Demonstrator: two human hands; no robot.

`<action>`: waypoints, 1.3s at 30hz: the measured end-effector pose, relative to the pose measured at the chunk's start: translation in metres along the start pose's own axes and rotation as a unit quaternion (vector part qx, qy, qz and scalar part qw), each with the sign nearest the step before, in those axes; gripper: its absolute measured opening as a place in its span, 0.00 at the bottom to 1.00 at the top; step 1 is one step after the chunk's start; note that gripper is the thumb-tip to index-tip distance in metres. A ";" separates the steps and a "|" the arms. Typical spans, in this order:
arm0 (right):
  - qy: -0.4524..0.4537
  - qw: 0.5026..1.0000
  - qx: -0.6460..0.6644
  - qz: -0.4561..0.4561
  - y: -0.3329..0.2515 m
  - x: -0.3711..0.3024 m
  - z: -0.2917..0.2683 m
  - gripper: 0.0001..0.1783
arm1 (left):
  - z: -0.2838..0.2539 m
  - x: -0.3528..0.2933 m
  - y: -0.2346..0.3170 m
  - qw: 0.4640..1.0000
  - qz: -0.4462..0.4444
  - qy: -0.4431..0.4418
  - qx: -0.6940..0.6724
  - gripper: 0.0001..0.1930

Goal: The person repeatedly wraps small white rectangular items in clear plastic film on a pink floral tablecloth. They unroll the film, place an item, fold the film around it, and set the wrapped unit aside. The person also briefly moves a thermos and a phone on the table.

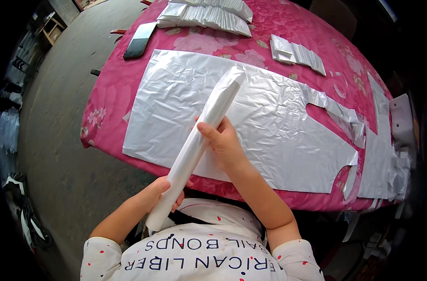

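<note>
A long white plastic bag folded into a narrow strip (191, 152) slants across the front edge of the table, held in both hands. My left hand (158, 194) is closed round its lower end, close to my body. Higher up, my right hand (221, 141) grips the strip near its middle, thumb on top and fingers behind. Beneath the strip's upper part, a flat silvery-white plastic bag (279, 136) with cut-out handles lies spread on the table, its handles pointing right. The fingers behind the strip are partly hidden.
A pink flowered cloth covers the table (106, 114). At the back are stacks of folded white bags (206, 19) and a smaller folded pile (295, 54). A phone (140, 41) lies at the far left edge. More flat bags (377, 164) lie at the right end.
</note>
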State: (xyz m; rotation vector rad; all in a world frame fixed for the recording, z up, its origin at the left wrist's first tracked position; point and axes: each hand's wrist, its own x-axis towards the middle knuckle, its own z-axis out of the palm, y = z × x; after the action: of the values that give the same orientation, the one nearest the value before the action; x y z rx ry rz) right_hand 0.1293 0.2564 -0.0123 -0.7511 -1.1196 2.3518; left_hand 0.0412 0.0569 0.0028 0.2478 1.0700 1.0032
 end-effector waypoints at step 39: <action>-0.106 0.919 -0.373 0.067 -0.090 0.049 -0.059 0.10 | -0.016 -0.018 -0.036 0.997 -0.051 0.034 0.044 0.32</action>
State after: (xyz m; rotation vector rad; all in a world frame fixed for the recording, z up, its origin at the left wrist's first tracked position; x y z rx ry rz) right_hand 0.1423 0.3710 0.0146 -0.8366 -2.1780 2.1147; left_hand 0.0469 0.0181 -0.0160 0.2299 1.1791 0.8797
